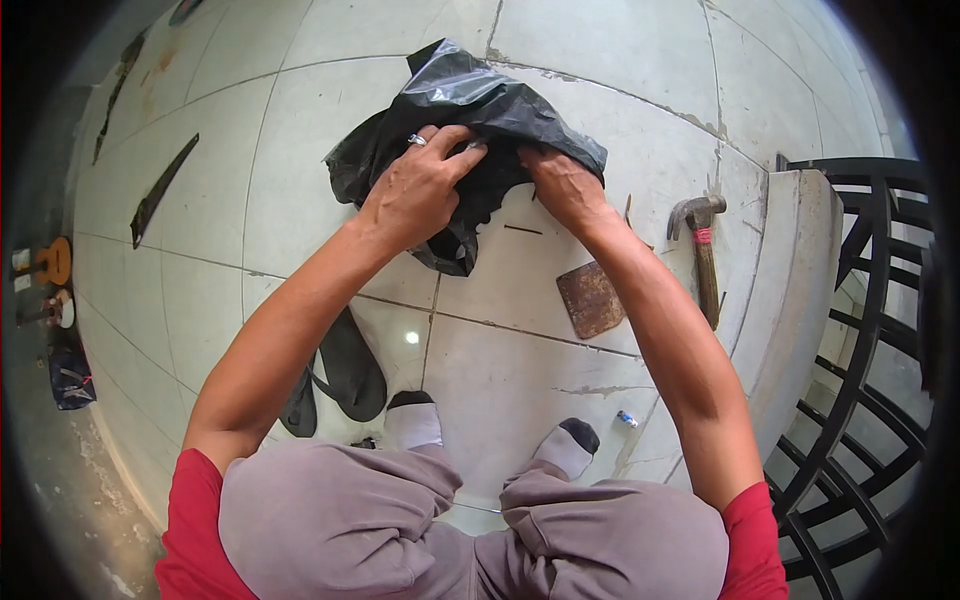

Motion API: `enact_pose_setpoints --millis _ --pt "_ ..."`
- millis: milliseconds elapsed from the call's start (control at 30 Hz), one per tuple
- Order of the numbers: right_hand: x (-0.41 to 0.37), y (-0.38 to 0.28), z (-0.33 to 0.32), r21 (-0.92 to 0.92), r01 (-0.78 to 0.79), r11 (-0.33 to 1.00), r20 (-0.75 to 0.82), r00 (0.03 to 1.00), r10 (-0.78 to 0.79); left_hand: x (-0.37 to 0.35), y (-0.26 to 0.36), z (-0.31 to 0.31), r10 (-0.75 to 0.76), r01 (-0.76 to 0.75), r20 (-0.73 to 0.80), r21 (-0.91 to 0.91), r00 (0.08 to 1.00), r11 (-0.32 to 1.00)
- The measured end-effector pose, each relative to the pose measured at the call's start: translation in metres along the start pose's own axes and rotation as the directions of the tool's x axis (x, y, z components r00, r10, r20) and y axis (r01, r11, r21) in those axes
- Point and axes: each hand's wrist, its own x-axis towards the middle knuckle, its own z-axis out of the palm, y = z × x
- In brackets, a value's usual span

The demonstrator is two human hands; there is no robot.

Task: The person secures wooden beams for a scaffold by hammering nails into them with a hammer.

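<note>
- On the tiled floor [300, 150], pale and cracked along a few joints, everything lies below the seated person's knees and socked feet [413, 420].
- Along the floor's right edge stands a black metal gate [860, 300], with a pale raised ledge [800, 290] just inside it.
- The black plastic bag [470, 100] is crumpled in the middle of the floor, toward its far edge. It is lifted and bunched between both hands.
- A pair of black sandals [345, 370] lies near the floor's near edge, just left of the feet and partly under the left forearm.
- The left hand [415, 195] (a ring shows on one finger) has its fingers [452, 135] curled closed over a fold of the bag.
- The right hand [565, 185] is touching the left hand. Its fingers [532, 160] are pinched closed into the same bunch of plastic.
- A hammer [705, 255] with red tape around its handle lies near the ledge, head pointing away from the person.
- A rusty flat plate [590, 298] lies just left of the hammer, beside the right forearm.
- A thin nail [522, 229] lies under the bag's lower edge.
- A small bluish object [627, 418] (too small to identify) rests by the right foot.
</note>
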Motion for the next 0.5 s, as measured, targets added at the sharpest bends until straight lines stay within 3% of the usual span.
enact_pose_setpoints --millis 133,200,233,267,300,433,500 --pt "-0.021 -0.003 -0.007 -0.017 -0.086 0.996 0.001 0.996 0.086 0.001 0.002 0.001 -0.008 0.010 0.041 -0.034 0.999 0.999" --pt "-0.032 -0.007 -0.010 0.313 -0.166 0.935 -0.065 0.979 0.196 0.001 0.003 -0.003 -0.022 0.028 0.056 -0.109 0.998 0.994" --pt "-0.037 -0.013 -0.020 0.309 -0.169 0.936 -0.064 0.978 0.198 0.000 0.006 -0.004 -0.038 0.052 0.078 -0.187 0.996 0.981" --pt "-0.043 -0.018 -0.032 0.753 -0.434 0.495 0.245 0.883 0.401 -0.003 0.007 -0.001 -0.033 0.048 0.078 -0.194 0.996 0.980" --pt "-0.047 -0.022 -0.042 0.808 -0.565 -0.166 0.583 0.731 0.355 -0.004 0.008 0.003 -0.043 0.047 0.021 -0.267 0.999 0.962" --pt "-0.065 -0.024 -0.056 0.764 -0.494 -0.415 0.625 0.727 0.283 -0.003 0.017 0.015 -0.041 -0.014 -0.122 -0.418 0.992 0.908" --pt "-0.070 -0.027 -0.061 0.756 -0.481 -0.444 0.626 0.731 0.273 -0.001 0.026 0.016 0.008 -0.076 -0.183 -0.366 0.983 0.928"
